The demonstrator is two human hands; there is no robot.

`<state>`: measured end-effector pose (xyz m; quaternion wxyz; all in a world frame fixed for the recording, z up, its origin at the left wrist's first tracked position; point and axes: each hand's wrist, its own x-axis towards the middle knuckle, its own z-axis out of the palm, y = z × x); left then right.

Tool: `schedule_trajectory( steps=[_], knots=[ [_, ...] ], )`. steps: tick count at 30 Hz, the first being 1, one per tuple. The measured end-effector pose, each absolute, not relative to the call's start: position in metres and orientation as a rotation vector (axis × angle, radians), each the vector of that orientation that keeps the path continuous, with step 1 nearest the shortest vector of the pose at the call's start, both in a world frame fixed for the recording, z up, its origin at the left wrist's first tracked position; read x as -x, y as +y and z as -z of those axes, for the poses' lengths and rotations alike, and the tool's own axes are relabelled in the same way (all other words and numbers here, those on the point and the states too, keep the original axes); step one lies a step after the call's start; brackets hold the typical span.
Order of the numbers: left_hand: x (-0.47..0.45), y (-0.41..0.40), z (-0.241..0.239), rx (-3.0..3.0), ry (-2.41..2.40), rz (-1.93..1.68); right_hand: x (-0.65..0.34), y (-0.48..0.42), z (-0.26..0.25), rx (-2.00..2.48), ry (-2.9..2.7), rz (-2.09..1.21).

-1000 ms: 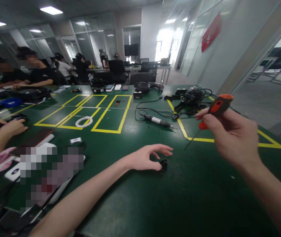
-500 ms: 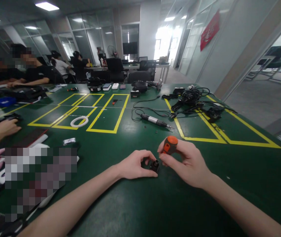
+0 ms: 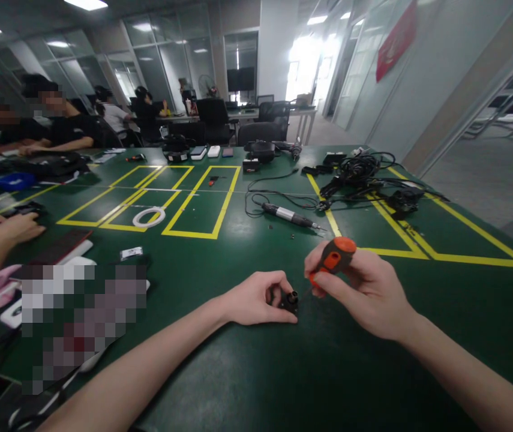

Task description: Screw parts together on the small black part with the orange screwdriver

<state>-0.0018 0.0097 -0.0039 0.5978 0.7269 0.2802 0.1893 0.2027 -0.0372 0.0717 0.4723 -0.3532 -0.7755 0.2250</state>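
Observation:
My left hand (image 3: 260,296) rests on the green table (image 3: 310,372) with its fingers pinched round a small black part (image 3: 290,299). My right hand (image 3: 364,289) grips an orange and black screwdriver (image 3: 333,255) by the handle. The screwdriver slants down to the left and its tip meets the black part. Both hands sit close together near the table's middle front.
An electric screwdriver (image 3: 289,216) with its cable lies beyond the hands. A tangle of black cables (image 3: 359,175) sits at the back right. A white ring (image 3: 149,216) lies inside yellow taped boxes. Another person's hand (image 3: 9,228) rests at the left. People sit at the far left.
My right hand came down from the upper right with the screwdriver and brought its tip to the black part. My left hand closed round that part.

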Motion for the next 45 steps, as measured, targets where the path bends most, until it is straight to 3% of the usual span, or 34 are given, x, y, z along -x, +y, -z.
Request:
schedule_trajectory(
  steps=[20, 45],
  knots=[
    [0.002, 0.009, 0.003, -1.661, 0.664, -0.455, -0.199, -0.036, -0.073, 0.897, -1.951, -0.524],
    [0.007, 0.013, 0.008, -1.695, 0.684, -0.461, -0.201, -0.033, -0.082, 0.919, -1.859, -0.748]
  ],
)
